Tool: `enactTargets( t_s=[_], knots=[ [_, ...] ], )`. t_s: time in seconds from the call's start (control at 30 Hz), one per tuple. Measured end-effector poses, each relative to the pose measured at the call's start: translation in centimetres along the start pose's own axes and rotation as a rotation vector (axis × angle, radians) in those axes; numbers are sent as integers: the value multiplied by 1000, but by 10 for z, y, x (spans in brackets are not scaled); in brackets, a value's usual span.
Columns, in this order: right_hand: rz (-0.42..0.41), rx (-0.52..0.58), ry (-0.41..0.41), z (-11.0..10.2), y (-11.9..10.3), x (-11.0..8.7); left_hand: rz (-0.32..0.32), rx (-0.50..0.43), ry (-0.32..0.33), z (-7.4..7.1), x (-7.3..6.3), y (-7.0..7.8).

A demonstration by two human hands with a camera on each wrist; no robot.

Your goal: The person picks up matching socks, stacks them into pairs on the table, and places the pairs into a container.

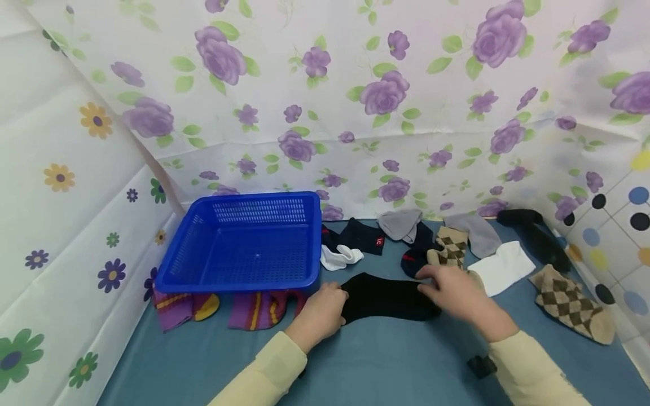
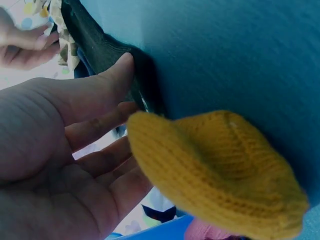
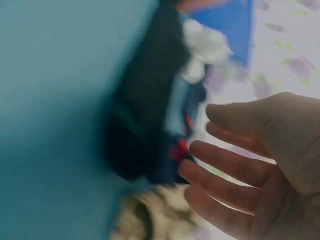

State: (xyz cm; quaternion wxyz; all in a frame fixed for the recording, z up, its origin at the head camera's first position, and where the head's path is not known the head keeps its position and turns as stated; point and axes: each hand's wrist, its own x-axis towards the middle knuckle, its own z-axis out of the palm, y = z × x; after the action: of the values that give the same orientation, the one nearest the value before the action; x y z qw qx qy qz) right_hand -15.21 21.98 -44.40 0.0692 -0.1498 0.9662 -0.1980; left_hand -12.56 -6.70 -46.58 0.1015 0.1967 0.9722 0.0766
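Observation:
A black sock (image 1: 386, 297) lies stretched sideways on the blue-green cloth. My left hand (image 1: 319, 311) pinches its left end; in the left wrist view, the thumb presses on the dark fabric (image 2: 97, 42) with the fingers behind it. Over the sock's right end hovers my right hand (image 1: 457, 294), its fingers apart and holding nothing in the right wrist view. Beyond that hand are a beige-and-brown argyle sock (image 1: 453, 243) and a navy sock with red marks (image 1: 412, 261). A yellow knitted sock end (image 2: 215, 175) fills the left wrist view's foreground.
A blue plastic basket (image 1: 254, 256) stands at the left, with striped purple socks (image 1: 259, 310) at its front edge. Behind are a white sock (image 1: 341, 257) and grey socks (image 1: 401, 224). Farther right lie another white sock (image 1: 503, 268), a second argyle sock (image 1: 574, 304) and a black one (image 1: 538, 239).

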Motion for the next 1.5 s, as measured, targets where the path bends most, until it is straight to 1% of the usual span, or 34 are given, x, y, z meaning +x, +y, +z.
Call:
enactTargets(
  t_s=[0.07,0.13,0.2,0.27,0.33,0.43,0.53,0.63,0.7,0.8,0.93,1.0,1.07,1.17,1.3,1.33,1.5],
  knots=[
    [35,-16,67,-22,9,3,-9,-16,12,0,-3,1],
    [76,-62,142,-42,24,5,-26,-33,46,0,-6,1],
    [142,-112,205,-59,47,7,-48,-49,89,-1,-8,1],
    [221,-149,241,-71,76,9,-68,-57,125,-1,-10,0],
    [331,-138,229,-81,105,10,-81,-69,139,-1,-11,0],
    [426,-102,188,-92,147,8,-88,-92,125,-3,-13,0],
    [455,-67,128,-97,176,4,-90,-103,115,-4,-13,0],
    [461,-52,48,-96,194,2,-89,-84,125,-4,-14,-1],
    [467,-31,-1,-93,202,3,-91,-72,133,-4,-14,-1],
    [485,2,-38,-85,213,5,-91,-75,135,-4,-13,-1],
    [498,-8,-19,-73,224,8,-87,-80,124,-6,-11,1],
    [489,-28,4,-70,226,8,-85,-77,119,-7,-11,2],
    [465,-36,38,-68,227,9,-85,-76,118,-7,-12,2],
    [459,-26,100,-69,225,10,-84,-77,114,-8,-11,2],
    [482,-18,218,-73,219,10,-83,-84,104,-9,-11,1],
    [476,-31,248,-75,217,10,-83,-85,102,-9,-10,0],
    [394,-99,390,-88,205,21,-89,-90,115,-9,-10,-2]
  ],
)
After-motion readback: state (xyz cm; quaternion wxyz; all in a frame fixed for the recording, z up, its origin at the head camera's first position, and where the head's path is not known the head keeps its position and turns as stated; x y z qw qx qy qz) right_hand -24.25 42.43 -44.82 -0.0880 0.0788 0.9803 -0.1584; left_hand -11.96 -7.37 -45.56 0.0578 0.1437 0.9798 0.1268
